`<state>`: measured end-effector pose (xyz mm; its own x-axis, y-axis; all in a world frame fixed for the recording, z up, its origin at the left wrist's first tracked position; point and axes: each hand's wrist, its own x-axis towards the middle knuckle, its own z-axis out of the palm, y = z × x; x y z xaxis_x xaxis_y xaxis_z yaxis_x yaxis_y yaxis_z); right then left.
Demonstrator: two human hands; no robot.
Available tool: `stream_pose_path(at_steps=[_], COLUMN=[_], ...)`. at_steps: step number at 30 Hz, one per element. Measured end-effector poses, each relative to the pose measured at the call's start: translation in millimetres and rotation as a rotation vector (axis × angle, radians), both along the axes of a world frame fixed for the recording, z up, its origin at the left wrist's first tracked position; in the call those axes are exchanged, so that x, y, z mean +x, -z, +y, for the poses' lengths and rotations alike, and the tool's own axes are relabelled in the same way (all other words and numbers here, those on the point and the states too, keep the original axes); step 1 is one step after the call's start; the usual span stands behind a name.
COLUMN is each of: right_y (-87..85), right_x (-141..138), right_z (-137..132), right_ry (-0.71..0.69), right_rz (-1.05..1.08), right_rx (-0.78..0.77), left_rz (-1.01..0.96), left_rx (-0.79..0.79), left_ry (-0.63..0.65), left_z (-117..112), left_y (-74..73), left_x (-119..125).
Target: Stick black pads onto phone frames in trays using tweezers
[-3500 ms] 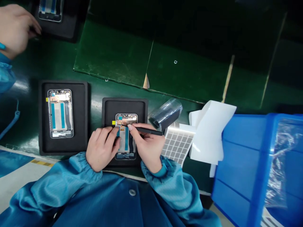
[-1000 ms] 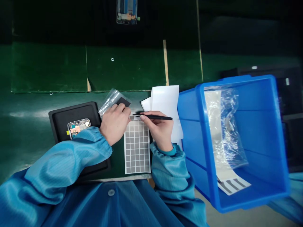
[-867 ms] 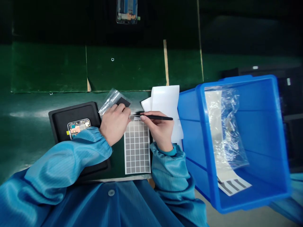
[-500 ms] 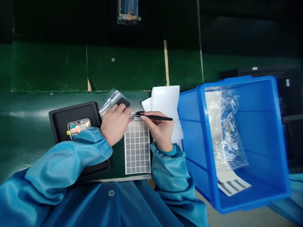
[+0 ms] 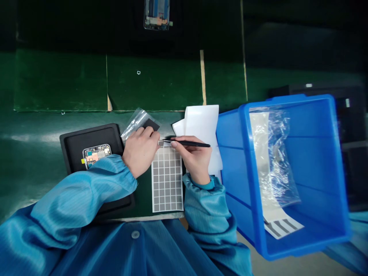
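A sheet of small grey square stickers [image 5: 167,182] lies in front of me on the green work surface. My left hand [image 5: 140,151] is closed at the sheet's upper left corner, fingers curled and thumb at its edge; the exact pinch is partly hidden. Black tweezers [image 5: 192,143] are held in my right hand [image 5: 198,161] over the sheet's top end. Their tips point left, close to my left fingertips and a grey square in the top row. Beyond my left knuckles lies a clear plastic bag [image 5: 134,124] with a dark piece [image 5: 151,124] on or in it.
To the left a black tray [image 5: 73,147] carries an opened phone [image 5: 96,153], partly under my sleeve. White paper [image 5: 202,120] lies beside a blue bin [image 5: 254,191] on the right, which contains plastic film and strips. Another opened phone [image 5: 156,17] sits at the far side.
Hardly anything differs. Both hands and the tweezers keep their place at the top of the sheet; the whole view has shifted very slightly.
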<state>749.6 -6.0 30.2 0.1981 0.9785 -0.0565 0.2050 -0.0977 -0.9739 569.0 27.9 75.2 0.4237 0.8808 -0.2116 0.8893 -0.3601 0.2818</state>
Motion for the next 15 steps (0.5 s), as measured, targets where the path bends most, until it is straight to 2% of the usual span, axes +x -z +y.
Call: stream_pose_path(at_steps=[15], right_y=[-0.7], right_x=[-0.5], right_z=[0.7], right_ry=[0.014], right_rz=[-0.018], right_rx=[-0.007], left_rz=[-0.012], left_rx=[0.007], left_ry=[0.011], left_z=[-0.6], left_y=[1.1], left_x=[-1.3])
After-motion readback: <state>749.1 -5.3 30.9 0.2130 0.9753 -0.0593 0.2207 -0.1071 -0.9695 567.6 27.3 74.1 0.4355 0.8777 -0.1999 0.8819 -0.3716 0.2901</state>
